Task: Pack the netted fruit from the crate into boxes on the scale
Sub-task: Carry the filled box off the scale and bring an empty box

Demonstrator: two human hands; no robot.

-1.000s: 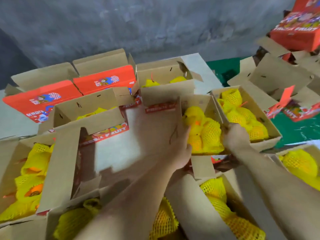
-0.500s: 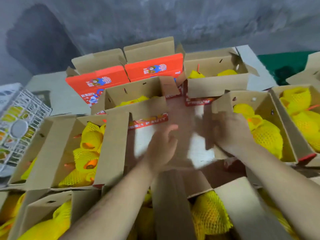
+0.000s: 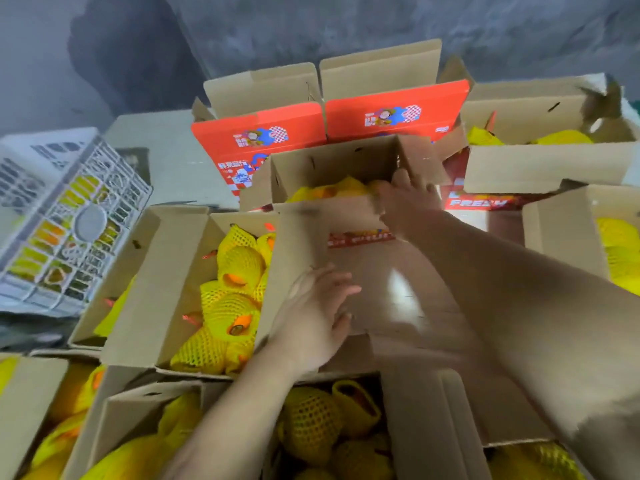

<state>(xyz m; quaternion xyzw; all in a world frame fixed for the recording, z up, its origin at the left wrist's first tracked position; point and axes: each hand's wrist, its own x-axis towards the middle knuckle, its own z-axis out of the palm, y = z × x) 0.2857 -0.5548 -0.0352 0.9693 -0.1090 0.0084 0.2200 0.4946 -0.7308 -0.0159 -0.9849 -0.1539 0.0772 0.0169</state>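
My left hand (image 3: 311, 317) lies flat, fingers spread, on a cardboard flap (image 3: 381, 289); my right hand (image 3: 408, 199), blurred, reaches over a box (image 3: 332, 164), grip unclear, hiding some netted fruit (image 3: 239, 268).

Brown boxes (image 3: 166, 271) with red printed lids (image 3: 394, 116); yellow mesh nets (image 3: 239, 261) over orange fruit (image 3: 233, 280); white lattice crate (image 3: 69, 230), grey wall (image 3: 346, 22)
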